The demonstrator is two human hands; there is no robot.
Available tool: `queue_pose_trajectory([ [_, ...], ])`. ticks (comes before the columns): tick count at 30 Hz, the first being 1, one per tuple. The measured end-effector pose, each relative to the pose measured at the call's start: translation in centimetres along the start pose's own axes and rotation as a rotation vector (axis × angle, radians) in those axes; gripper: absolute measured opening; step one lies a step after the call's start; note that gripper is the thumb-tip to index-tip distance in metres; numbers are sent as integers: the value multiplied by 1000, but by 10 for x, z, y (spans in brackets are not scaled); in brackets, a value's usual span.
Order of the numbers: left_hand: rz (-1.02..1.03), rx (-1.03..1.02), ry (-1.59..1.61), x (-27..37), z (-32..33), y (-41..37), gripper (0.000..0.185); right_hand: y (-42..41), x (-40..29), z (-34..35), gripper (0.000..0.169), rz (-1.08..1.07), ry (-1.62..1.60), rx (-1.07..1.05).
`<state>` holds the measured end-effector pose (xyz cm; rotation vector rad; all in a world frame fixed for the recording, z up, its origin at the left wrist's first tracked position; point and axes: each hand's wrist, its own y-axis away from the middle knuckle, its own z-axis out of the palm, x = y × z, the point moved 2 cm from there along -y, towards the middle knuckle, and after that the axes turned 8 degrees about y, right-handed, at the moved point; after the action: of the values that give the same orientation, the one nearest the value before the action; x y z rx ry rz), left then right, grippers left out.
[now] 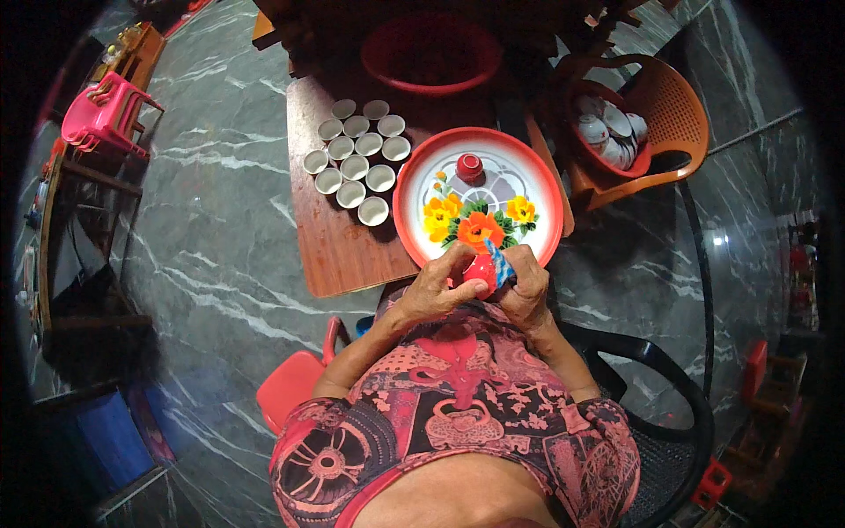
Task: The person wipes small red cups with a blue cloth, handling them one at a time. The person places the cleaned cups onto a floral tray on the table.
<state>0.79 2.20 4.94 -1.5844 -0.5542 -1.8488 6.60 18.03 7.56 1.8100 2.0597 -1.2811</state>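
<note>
My left hand [442,284] grips a small red cup [480,274] from its left side, above the near rim of a round enamel tray [478,135] with a red rim and painted flowers. At the cup's right side, my right hand [526,284] holds a blue and white checked cloth [500,264] against it. Another red cup [469,167] sits upside down on the tray. Left of the tray, several cups with pale insides [373,211] stand upright in a cluster on the wooden table [337,267].
A large red basin [432,59] lies at the table's far side in shadow. On an orange plastic chair [683,112] at the right rests a red basin [643,165] of white crockery [617,122]. A red chair [294,386] and a black chair [700,389] flank my body.
</note>
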Motion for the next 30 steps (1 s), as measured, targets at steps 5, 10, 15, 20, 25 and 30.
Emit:
queue_pose_trajectory([
  [5, 90, -44, -201, 15, -1, 0, 52, 14, 16, 15, 20, 428, -482, -241],
  [10, 253, -61, -361, 20, 3, 0, 57, 25, 23, 26, 21, 861, -1312, -414],
  [15, 400, -43, -381, 22, 5, -2, 58, 31, 21, 24, 24, 1013, -1666, -479],
  [20, 273, -78, -271, 21, 0, -3, 60, 11, 14, 12, 19, 496, -647, -269],
  [25, 169, -47, -195, 20, 5, -1, 53, 1, 1, -6, 25, 50, 4, -61],
  [30, -278, 22, 112, -8, 6, 0, 37, 7, 5, 1, 28, -85, 82, -19],
])
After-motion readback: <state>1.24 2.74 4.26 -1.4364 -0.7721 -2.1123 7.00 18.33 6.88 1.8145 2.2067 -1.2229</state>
